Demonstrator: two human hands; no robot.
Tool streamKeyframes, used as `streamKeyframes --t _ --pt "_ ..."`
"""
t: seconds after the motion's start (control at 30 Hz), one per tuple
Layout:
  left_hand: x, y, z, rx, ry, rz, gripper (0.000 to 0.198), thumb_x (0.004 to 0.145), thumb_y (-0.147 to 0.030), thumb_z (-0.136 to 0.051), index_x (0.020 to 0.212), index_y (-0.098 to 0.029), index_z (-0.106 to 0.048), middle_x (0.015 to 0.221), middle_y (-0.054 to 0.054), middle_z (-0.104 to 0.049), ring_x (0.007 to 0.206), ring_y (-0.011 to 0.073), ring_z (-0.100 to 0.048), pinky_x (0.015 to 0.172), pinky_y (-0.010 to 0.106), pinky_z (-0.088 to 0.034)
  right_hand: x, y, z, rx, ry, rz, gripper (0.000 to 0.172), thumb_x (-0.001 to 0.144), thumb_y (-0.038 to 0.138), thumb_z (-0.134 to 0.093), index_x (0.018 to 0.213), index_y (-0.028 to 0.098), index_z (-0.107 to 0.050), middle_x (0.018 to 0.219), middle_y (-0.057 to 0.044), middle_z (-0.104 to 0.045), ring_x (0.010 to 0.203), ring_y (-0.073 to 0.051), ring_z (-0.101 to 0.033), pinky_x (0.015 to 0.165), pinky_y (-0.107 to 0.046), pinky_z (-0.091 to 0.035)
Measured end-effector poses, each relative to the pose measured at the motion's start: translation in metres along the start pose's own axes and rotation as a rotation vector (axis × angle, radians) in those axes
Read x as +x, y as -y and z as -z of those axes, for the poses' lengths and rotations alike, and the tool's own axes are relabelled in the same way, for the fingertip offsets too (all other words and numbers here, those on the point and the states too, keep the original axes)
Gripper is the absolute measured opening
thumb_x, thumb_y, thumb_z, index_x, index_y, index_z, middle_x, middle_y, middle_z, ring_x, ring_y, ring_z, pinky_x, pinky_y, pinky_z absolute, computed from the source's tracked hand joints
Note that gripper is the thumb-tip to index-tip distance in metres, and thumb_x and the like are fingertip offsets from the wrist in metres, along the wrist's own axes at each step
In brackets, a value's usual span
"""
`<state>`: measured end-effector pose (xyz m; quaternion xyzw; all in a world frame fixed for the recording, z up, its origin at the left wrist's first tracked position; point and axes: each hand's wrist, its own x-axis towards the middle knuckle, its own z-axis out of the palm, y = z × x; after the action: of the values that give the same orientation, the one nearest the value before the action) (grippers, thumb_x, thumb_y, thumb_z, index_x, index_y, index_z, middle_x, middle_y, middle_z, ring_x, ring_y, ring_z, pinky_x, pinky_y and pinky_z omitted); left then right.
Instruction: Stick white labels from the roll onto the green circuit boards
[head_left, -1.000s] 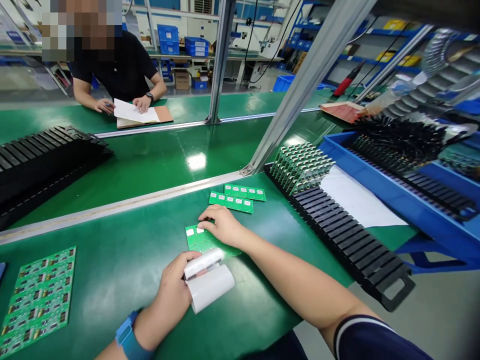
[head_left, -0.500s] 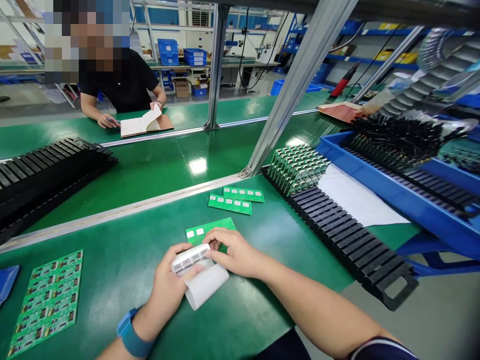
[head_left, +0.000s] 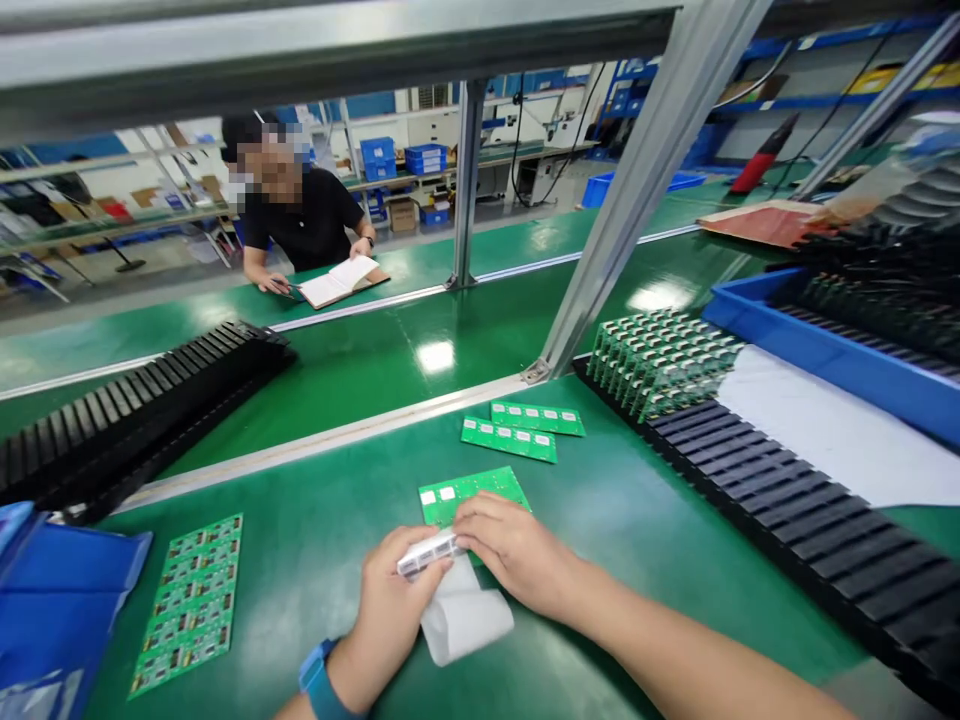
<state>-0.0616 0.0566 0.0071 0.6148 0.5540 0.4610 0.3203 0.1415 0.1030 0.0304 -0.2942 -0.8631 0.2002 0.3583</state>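
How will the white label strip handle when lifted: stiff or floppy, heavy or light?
Probably floppy: the white label strip bends into a loose loop below the left hand. Likely light, since it looks like thin sheet. The curled end may swing or re-curl, as nothing appears to hold it flat.

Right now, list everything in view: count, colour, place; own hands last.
label sheet: 1, white, front centre
partly labelled board: 1, green, just beyond
labelled boards: 2, green, centre
large board: 1, green, left
slotted racks: 2 outside bin, black, left and right
upright boards: many, green, right rack
paper: 1, white, right
bin: 1, blue, right
panel: 1, red, back right
tool: 1, red-black, back right
table: 1, green, underneath
frame: 1, grey, over table
notebook: 1, white pages, opposite
co-worker: 1, black shirt, opposite
back bins: several, blue, background
unclear item: 1, blue, front left
wristband: 1, blue, left wrist
left hand: 1, bare, holding label sheet
right hand: 1, bare, at label sheet
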Motion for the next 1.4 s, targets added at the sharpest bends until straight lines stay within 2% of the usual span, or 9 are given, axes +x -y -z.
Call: streamKeyframes --t 0.2,0.33,0.63,0.73,0.87,0.97,1.03,1.2,1.4 --pt "0.003 -0.006 0.001 -0.042 0.017 0.116 0.020 0.074 -0.028 -0.075 0.091 -0.019 -0.079 0.084 0.005 -0.081 0.071 0.0210 -0.074 0.065 0.029 -0.057 0.000 -0.002 -0.007 -0.080 -0.064 0.072 0.021 0.103 0.013 -0.051 0.095 0.017 -0.070 0.089 -0.007 -0.073 0.081 -0.020 -0.068 0.077 -0.034 -0.059" --pt "0.003 -0.007 0.001 -0.066 0.031 0.192 0.024 0.073 -0.034 -0.076 0.092 -0.019 -0.078 0.084 0.005 -0.081 0.070 0.0202 -0.072 0.064 0.028 -0.056 -0.002 -0.002 -0.005 -0.182 -0.037 0.085 0.018 0.100 0.012 -0.055 0.097 0.017 -0.071 0.094 -0.008 -0.075 0.084 -0.020 -0.068 0.077 -0.033 -0.060" --pt "0.006 -0.005 0.000 -0.061 0.033 0.192 0.024 0.074 -0.036 -0.078 0.091 -0.019 -0.077 0.082 0.004 -0.081 0.064 0.0182 -0.071 0.058 0.025 -0.056 -0.001 0.004 -0.003 -0.171 -0.084 0.072 0.017 0.100 0.011 -0.054 0.092 0.017 -0.069 0.103 -0.012 -0.074 0.093 -0.022 -0.067 0.082 -0.036 -0.060" --pt "0.005 -0.003 0.001 -0.022 0.034 0.137 0.021 0.077 -0.034 -0.078 0.092 -0.020 -0.077 0.081 0.003 -0.081 0.062 0.0173 -0.071 0.055 0.024 -0.056 0.002 0.004 0.010 -0.003 -0.097 0.002 0.014 0.099 0.012 -0.056 0.092 0.019 -0.066 0.106 -0.011 -0.072 0.101 -0.023 -0.065 0.089 -0.039 -0.057" --pt "-0.001 -0.002 0.002 0.080 0.034 -0.123 0.015 0.085 -0.029 -0.077 0.099 -0.023 -0.076 0.088 0.003 -0.081 0.068 0.0170 -0.074 0.060 0.023 -0.058 0.012 -0.021 0.038 0.198 -0.154 -0.332 0.010 0.096 0.015 -0.062 0.087 0.020 -0.064 0.107 -0.008 -0.073 0.105 -0.021 -0.067 0.096 -0.041 -0.052" --pt "-0.004 -0.004 0.002 0.116 0.079 -0.393 0.018 0.090 -0.025 -0.075 0.107 -0.023 -0.074 0.094 0.005 -0.079 0.078 0.0179 -0.076 0.071 0.024 -0.062 0.020 -0.047 0.049 0.244 -0.054 -0.516 0.013 0.091 0.013 -0.066 0.080 0.019 -0.064 0.101 -0.007 -0.074 0.100 -0.022 -0.069 0.095 -0.040 -0.051" --pt "-0.005 -0.004 0.000 0.119 0.121 -0.492 0.020 0.092 -0.023 -0.073 0.112 -0.021 -0.071 0.096 0.006 -0.079 0.083 0.0186 -0.077 0.077 0.026 -0.063 0.026 -0.058 0.047 0.256 0.040 -0.557 0.013 0.089 0.011 -0.067 0.078 0.018 -0.065 0.100 -0.006 -0.073 0.099 -0.021 -0.069 0.093 -0.038 -0.051" --pt "-0.003 0.000 -0.003 0.125 0.166 -0.512 0.020 0.096 -0.023 -0.069 0.116 -0.019 -0.069 0.105 0.010 -0.079 0.100 0.0214 -0.077 0.088 0.028 -0.064 0.033 -0.060 0.027 0.230 0.167 -0.520 0.016 0.088 0.008 -0.069 0.076 0.018 -0.065 0.098 -0.005 -0.072 0.101 -0.021 -0.067 0.098 -0.039 -0.047" --pt "-0.001 0.003 -0.004 0.168 0.168 -0.492 0.019 0.097 -0.024 -0.068 0.115 -0.018 -0.070 0.104 0.010 -0.079 0.098 0.0215 -0.078 0.087 0.027 -0.065 0.031 -0.062 0.021 0.188 0.219 -0.503 0.018 0.089 0.008 -0.069 0.076 0.019 -0.064 0.092 -0.003 -0.069 0.095 -0.020 -0.065 0.099 -0.040 -0.045"
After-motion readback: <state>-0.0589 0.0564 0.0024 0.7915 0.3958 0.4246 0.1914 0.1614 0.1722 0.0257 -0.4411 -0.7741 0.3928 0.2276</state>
